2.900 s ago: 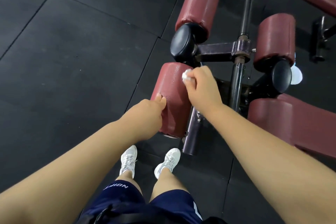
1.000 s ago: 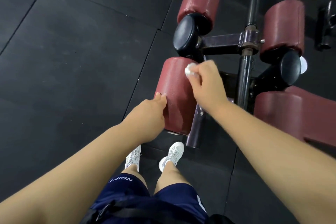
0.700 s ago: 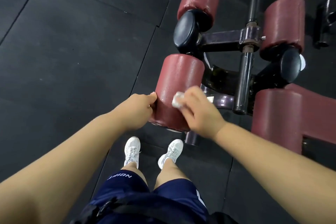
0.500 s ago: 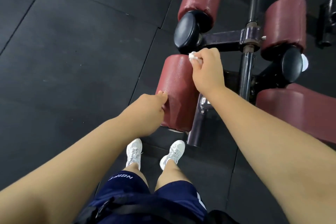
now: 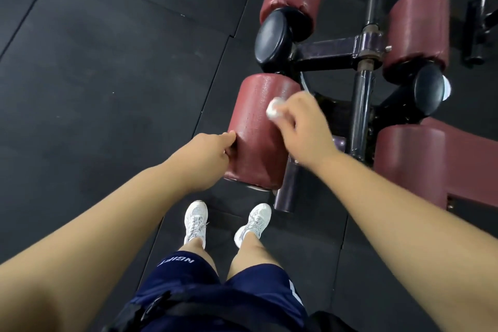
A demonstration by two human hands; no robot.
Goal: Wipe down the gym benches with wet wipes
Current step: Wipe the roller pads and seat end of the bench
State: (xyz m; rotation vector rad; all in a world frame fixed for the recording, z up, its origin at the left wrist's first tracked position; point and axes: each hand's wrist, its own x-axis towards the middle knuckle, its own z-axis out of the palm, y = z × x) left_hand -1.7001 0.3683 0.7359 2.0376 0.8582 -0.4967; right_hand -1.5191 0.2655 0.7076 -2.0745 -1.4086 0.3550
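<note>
Black rubber floor (image 5: 107, 75): maroon roller pad (image 5: 258, 132), long axis running away from the person; left hand (image 5: 207, 159) is gripping its near-left edge, right hand (image 5: 304, 129) is pinching 1 balled wet wipe (image 5: 274, 111) against it.

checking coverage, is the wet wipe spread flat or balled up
Balled up: the wet wipe shows as a small white wad pinched by the right hand.

Gym floor. Black rubber floor mats (image 5: 113, 67) are covering the left half of the frame, seams showing. Maroon padded rollers (image 5: 262, 129) on a dark steel frame (image 5: 362, 105) are filling the upper right, a padded bench seat (image 5: 436, 162) at right. Person is wearing white sneakers (image 5: 195, 219) and navy shorts (image 5: 215, 291) at bottom centre.
</note>
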